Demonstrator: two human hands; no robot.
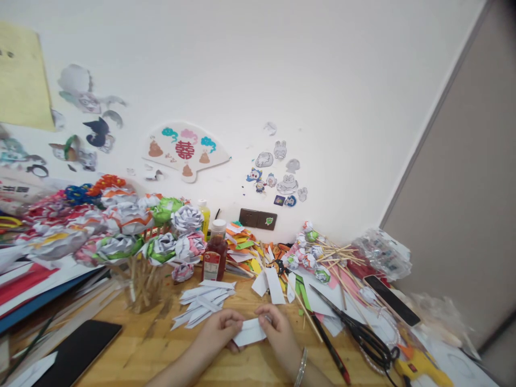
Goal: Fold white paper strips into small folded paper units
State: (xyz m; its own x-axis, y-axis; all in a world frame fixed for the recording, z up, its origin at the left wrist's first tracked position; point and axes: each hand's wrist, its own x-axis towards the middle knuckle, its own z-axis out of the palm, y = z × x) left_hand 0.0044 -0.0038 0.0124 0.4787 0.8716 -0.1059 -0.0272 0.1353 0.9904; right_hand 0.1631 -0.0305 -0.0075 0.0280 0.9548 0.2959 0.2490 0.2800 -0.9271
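Note:
Between my two hands, low over the wooden table, is a small white piece of paper (pixel 250 332) with a crease along its upper part. My left hand (pixel 222 327) pinches its left end, thumb on top. At the other end my right hand (pixel 276 325) grips it between thumb and curled fingers; a bracelet circles that wrist. Just beyond my left hand lies a pile of folded white paper strips (pixel 205 301). Several white paper pieces (pixel 275 285) lie ahead of my right hand, near a thin wooden stick (pixel 303 307).
Paper flowers (pixel 121 250) on sticks stand in a clear container at left. A bottle of reddish liquid (pixel 214 258) stands behind the strips. To the right are black-handled scissors (pixel 363 336), a pencil (pixel 332 349), a yellow glue gun (pixel 421 368) and a phone (pixel 392 300). A dark tablet (pixel 78 355) lies front left.

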